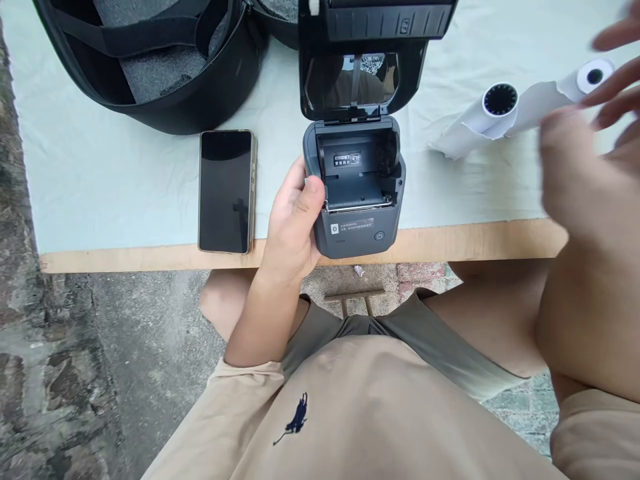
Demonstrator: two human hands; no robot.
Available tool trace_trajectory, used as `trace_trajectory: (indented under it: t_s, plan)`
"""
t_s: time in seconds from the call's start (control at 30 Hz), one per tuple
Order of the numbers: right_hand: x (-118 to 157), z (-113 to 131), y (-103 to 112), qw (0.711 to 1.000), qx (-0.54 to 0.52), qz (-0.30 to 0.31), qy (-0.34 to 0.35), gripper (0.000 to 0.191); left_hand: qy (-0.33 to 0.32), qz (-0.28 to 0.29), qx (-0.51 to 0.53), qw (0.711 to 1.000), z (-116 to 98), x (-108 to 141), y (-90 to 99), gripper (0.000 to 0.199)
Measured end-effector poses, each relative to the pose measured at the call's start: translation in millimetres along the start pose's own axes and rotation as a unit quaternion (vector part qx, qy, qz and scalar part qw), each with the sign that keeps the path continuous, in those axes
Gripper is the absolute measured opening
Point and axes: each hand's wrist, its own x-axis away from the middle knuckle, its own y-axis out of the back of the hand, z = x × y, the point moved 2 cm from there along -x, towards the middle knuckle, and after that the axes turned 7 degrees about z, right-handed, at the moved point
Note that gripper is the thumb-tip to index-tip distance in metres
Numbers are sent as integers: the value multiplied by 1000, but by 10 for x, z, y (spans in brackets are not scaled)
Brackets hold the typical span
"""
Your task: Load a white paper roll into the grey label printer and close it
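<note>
My left hand (297,223) grips the left side of a small dark grey printer (360,233), thumb on its edge. The printer's lid (363,80) stands swung up, and its inner compartment shows no roll. At the right, my right hand (595,133) is raised with its fingers spread, blurred by motion, and nothing shows in it. Near its fingertips are two white paper rolls, one (480,123) closer to the printer and one (543,103) partly behind the hand.
A phone (225,190) with a dark screen lies left of the printer. An unzipped black case (200,100) with grey lining sits at the back left. The table's wooden front edge (125,259) runs just before my lap.
</note>
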Motion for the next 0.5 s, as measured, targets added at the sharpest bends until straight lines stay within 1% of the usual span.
trace_trajectory:
  t_s: [0.03, 0.07, 0.1, 0.13, 0.23, 0.33, 0.4, 0.43, 0.47, 0.5]
  plan:
    - [9, 82, -50, 997, 59, 39, 36, 53, -2, 1, 2, 1000, 3, 0, 1, 43]
    - [10, 143, -105, 990, 109, 65, 63, 52, -4, 2, 6, 1000, 6, 0, 3, 43]
    - [3, 181, -163, 982, 149, 85, 81, 51, -3, 3, 10, 1000, 8, 1, 7, 42]
    - [-11, 197, -217, 979, 162, 93, 83, 49, -1, 4, 14, 1000, 10, 2, 11, 42]
    - [-59, 176, -345, 980, 158, 98, 77, 41, 10, 3, 14, 1000, 13, 10, 29, 43]
    - [-63, 180, -395, 984, 135, 84, 78, 35, 13, -5, 11, 1000, 10, 20, 40, 44]
    - [-38, 232, -389, 994, 58, 64, 68, 43, 8, -4, 17, 1000, 11, 22, 41, 43]
    - [-21, 270, -382, 997, -12, 55, 60, 49, 5, -1, 20, 1000, 16, 19, 41, 42]
    - [-6, 312, -377, 993, -97, 48, 55, 54, 2, 3, 22, 1000, 26, 13, 45, 41]
    - [5, 352, -377, 980, -188, 46, 43, 54, -6, 9, 23, 1000, 39, 4, 51, 41]
